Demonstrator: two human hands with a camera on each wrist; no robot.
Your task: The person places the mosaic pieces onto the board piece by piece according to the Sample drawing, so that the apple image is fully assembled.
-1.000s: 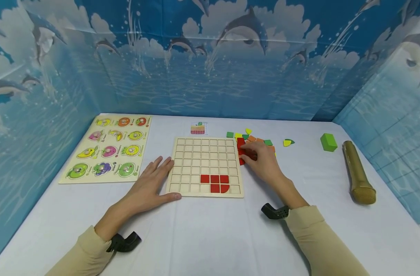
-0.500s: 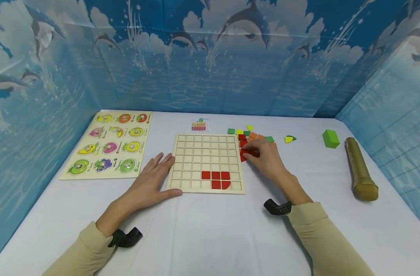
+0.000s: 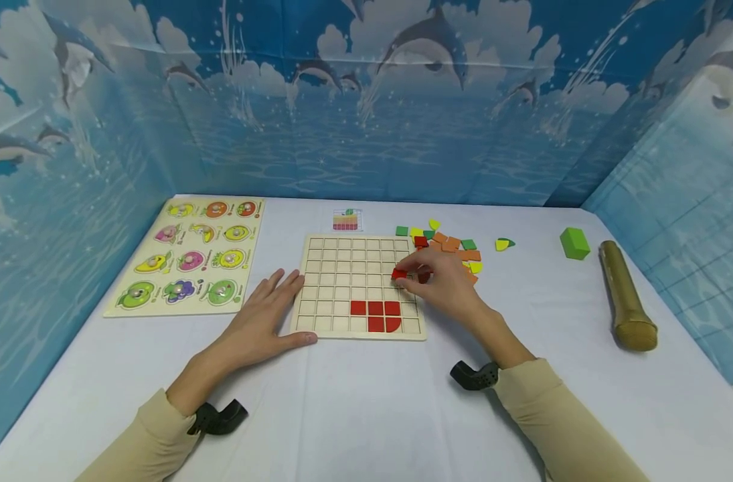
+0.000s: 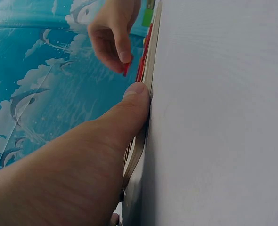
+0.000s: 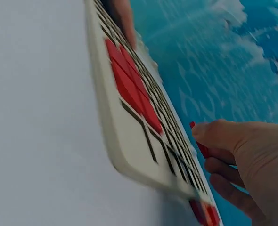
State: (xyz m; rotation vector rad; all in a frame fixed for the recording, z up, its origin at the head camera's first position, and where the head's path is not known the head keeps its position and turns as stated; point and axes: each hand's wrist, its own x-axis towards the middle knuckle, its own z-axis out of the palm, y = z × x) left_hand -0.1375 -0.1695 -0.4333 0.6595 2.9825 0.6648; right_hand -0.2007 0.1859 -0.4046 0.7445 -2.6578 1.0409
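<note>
So far only five red tiles [image 3: 376, 314] are set in the grid board [image 3: 342, 268] — most cells are bare. Another red tile [image 3: 399, 274] is pinched by the right hand [image 3: 444, 284] above the board's right side; the board's left edge is pressed by the flat left hand [image 3: 260, 325].

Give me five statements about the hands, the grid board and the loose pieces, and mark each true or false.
1. The right hand pinches a red tile. True.
2. The left hand holds a green block. False: it rests flat against the grid board.
3. Red pieces fill the board's top row. False: they sit in the two bottom rows.
4. The gold cylinder lies to the right of the board. True.
5. The fruit puzzle lies right of the board. False: left.
</note>
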